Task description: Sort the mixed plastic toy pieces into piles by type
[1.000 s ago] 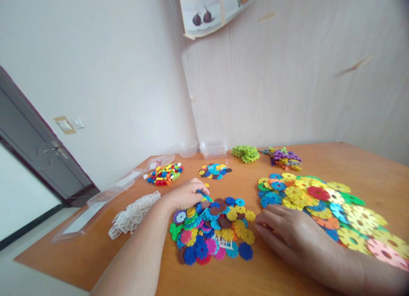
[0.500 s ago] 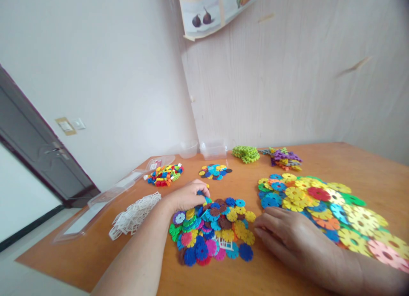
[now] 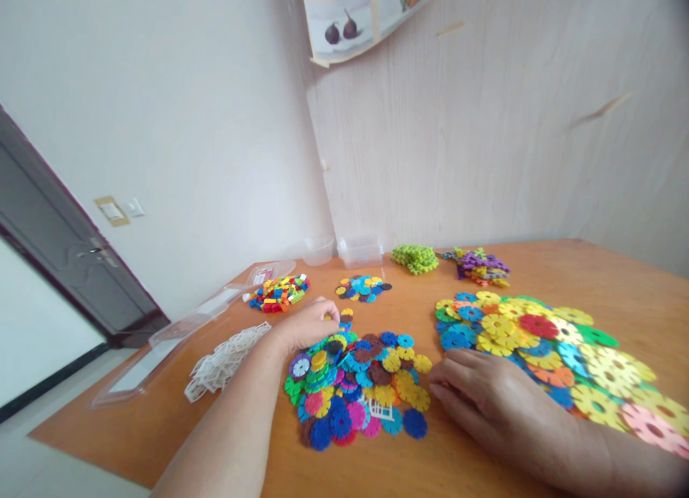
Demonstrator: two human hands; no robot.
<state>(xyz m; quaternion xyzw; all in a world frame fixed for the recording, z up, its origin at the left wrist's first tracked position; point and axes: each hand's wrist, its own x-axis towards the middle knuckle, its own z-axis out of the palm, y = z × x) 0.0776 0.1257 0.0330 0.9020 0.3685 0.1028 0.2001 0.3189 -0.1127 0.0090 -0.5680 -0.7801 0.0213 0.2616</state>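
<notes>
One mixed disc pile (image 3: 352, 384) on the table (image 3: 409, 315); left hand (image 3: 312, 324) at its far-left edge, right hand (image 3: 479, 389) just to its right.
Left hand curled; whether gripping anything, cannot tell. Right hand loosely bent; grip cannot be told. White lattice pieces (image 3: 226, 362) left of pile, larger discs (image 3: 530, 326) to its right, coloured bricks (image 3: 277, 294) beyond it, off to the left.

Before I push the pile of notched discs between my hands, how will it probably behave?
The pile of notched discs would probably spread, since the discs overlap loosely. Each looks thin, so likely light; most lie flat, so rolling seems unlikely.
</notes>
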